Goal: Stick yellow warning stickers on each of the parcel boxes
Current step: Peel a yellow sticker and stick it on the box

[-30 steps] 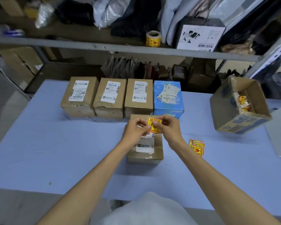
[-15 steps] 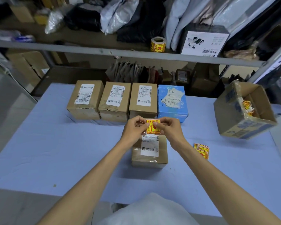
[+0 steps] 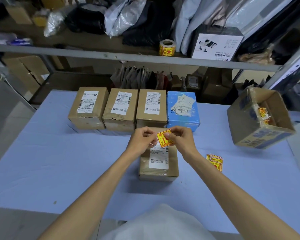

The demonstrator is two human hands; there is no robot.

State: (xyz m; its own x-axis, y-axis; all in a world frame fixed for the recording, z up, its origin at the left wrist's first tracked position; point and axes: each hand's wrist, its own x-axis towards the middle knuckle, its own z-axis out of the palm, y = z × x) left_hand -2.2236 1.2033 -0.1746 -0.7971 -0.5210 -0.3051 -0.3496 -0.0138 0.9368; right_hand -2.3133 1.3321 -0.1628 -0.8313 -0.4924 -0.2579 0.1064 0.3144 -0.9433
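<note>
A person stands at a pale blue tabletop (image 3: pixel 59 161), arms reaching forward. Both hands meet above a brown parcel box (image 3: pixel 158 165) that sits mid-tabletop with a white shipping label on top. The left hand (image 3: pixel 142 141) and the right hand (image 3: pixel 180 141) each pinch the same yellow warning sticker (image 3: pixel 164 138) between thumb and fingertips, holding it just over the box's far end. It may be coming off its backing, though that is hard to tell. Along the far edge, three more brown parcel boxes (image 3: pixel 121 110) and a blue parcel box (image 3: pixel 182 108) stand side by side. None of the five shows a yellow sticker on top, so the whole job appears to lie ahead. A small stack of stickers (image 3: pixel 215 161) lies toward the right edge, near an open carton (image 3: pixel 246 125)
</note>
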